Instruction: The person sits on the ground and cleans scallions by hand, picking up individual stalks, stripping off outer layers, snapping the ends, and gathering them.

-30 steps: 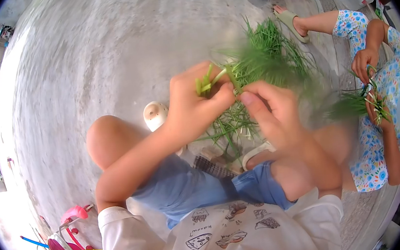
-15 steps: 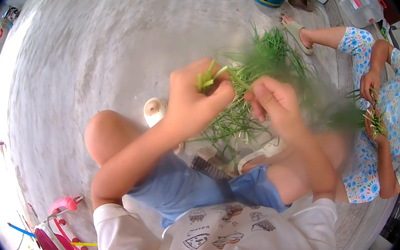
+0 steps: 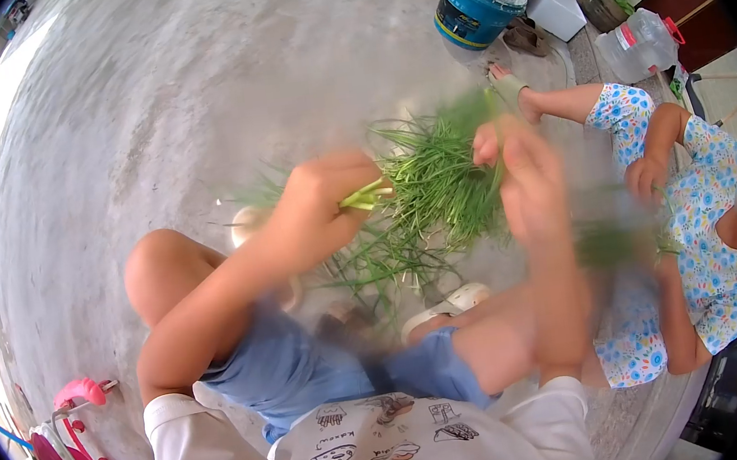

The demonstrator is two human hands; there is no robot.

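My left hand point(image 3: 325, 203) is closed around a small bunch of chives point(image 3: 366, 196), its pale cut ends poking out past the thumb. To its right my raised right hand point(image 3: 521, 172), blurred by motion, pinches a thin green chive stalk point(image 3: 494, 116) between thumb and fingers. Behind and between both hands a loose heap of green chives point(image 3: 440, 176) lies on the concrete floor. More scattered chives point(image 3: 390, 259) trail from the heap toward my feet.
At right sits another person in blue-flowered clothes point(image 3: 726, 253), with blurred greens at their hands. Beyond the heap stand a blue bucket point(image 3: 475, 9), a white box point(image 3: 557, 9) and a clear plastic jug point(image 3: 634, 50). A pink wheeled toy point(image 3: 71, 455) is at lower left.
My hands have moved apart: the left one went down and left with its bunch, the right one rose slightly. The view has shifted, and more of the chive heap shows between them.
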